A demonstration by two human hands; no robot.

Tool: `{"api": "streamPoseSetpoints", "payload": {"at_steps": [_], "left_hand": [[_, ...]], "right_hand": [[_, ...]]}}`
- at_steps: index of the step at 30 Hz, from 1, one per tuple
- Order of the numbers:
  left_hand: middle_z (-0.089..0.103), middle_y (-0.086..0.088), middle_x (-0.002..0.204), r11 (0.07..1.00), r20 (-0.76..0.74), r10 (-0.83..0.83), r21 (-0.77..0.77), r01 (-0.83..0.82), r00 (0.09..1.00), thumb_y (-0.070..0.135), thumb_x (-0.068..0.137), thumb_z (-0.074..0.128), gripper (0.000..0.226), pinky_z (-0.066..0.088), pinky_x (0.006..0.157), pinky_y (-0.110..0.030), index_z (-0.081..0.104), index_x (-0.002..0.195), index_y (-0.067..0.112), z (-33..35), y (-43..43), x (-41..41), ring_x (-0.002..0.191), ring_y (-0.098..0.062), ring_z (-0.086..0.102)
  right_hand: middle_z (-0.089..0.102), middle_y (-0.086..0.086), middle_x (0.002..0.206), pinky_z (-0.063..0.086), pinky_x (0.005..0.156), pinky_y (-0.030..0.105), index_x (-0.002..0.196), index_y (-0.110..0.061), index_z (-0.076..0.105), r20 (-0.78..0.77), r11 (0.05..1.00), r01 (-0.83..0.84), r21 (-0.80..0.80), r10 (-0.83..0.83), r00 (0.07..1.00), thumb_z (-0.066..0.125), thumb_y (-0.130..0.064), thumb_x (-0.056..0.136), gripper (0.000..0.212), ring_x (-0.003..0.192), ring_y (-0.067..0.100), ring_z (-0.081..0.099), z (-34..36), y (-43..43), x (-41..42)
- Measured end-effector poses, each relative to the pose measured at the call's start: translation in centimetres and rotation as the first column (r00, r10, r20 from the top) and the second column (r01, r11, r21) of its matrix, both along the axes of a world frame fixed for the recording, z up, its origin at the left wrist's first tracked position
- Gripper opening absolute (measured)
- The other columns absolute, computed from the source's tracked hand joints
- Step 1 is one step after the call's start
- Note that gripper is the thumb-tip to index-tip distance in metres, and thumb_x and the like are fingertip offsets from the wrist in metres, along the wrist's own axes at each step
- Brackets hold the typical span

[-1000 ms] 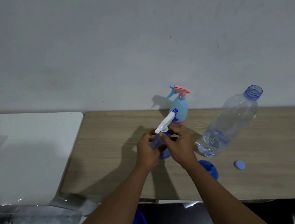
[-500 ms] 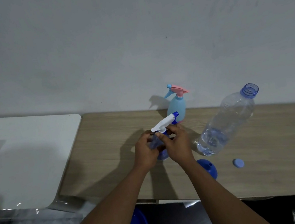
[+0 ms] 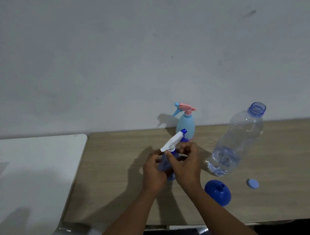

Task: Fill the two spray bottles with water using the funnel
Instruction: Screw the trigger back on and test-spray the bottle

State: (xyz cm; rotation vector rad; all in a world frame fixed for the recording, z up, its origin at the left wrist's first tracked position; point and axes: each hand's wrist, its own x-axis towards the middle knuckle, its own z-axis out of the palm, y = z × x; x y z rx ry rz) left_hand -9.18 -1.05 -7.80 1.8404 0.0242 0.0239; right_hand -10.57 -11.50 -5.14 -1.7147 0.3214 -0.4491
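One blue spray bottle [image 3: 163, 165] gripped by left hand [image 3: 153, 172], right hand [image 3: 187, 166] pinching its spray head [image 3: 171, 142], uncapped water bottle [image 3: 237, 141] part-full

left hand [image 3: 154, 174]: curled, gripping | right hand [image 3: 186, 164]: fingers apparently pinching | forearms converging

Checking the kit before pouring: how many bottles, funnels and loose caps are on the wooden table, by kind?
Spray bottles: 2 (held blue spray bottle, light-blue spray bottle)
Water bottle: 1
Funnel: 1
Loose cap: 1
Total: 5
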Motion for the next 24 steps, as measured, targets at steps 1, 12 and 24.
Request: {"api": "streamPoseSetpoints", "payload": {"at_steps": [1, 12, 24], "left_hand": [[0.067, 0.009, 0.084, 1.0, 0.0, -0.017, -0.007, 0.017, 1.0, -0.004, 0.075, 0.079, 0.037, 0.047, 0.059, -0.009, 0.064, 0.1, 0.019, 0.0, 0.1, 0.0, 0.072, 0.0, 0.066], [0.067, 0.009, 0.111, 0.991, 0.045, -0.123, 0.062, 0.12, 0.991, 0.011, 0.073, 0.08, 0.052, 0.05, 0.078, -0.023, 0.062, 0.118, 0.028, -2.2, 1.7, -0.8, 0.09, 0.001, 0.063], [-0.035, 0.01, 0.156, 0.585, -0.498, -0.012, 0.699, 0.41, 0.867, 0.096, 0.052, 0.047, 0.138, -0.016, 0.109, -0.068, -0.021, 0.152, 0.028, -5.9, 11.6, -5.0, 0.143, -0.026, -0.034]], "right_hand": [[0.06, -0.007, 0.092, 0.052, 0.069, 0.016, 0.105, -0.022, 0.05, 0.001, 0.999, 0.009, 0.044, -0.009, 1.0, 0.085, -0.013, 0.074, 0.048, 0.081, 0.003, 0.062, 0.3, -0.1, 0.1], [0.049, 0.005, 0.103, 0.043, 0.075, 0.022, 0.106, -0.038, 0.051, -0.045, 0.935, -0.226, -0.272, 0.222, 0.974, 0.064, -0.028, 0.095, 0.019, 0.088, 0.007, 0.052, 0.5, -0.9, 2.7], [0.069, 0.017, 0.094, 0.052, 0.055, 0.033, 0.093, 0.0, 0.066, -0.542, 0.825, -0.565, 0.007, 0.478, 0.691, 0.054, -0.046, 0.096, 0.048, 0.05, 0.027, 0.063, 3.4, -1.1, 1.7]]}}
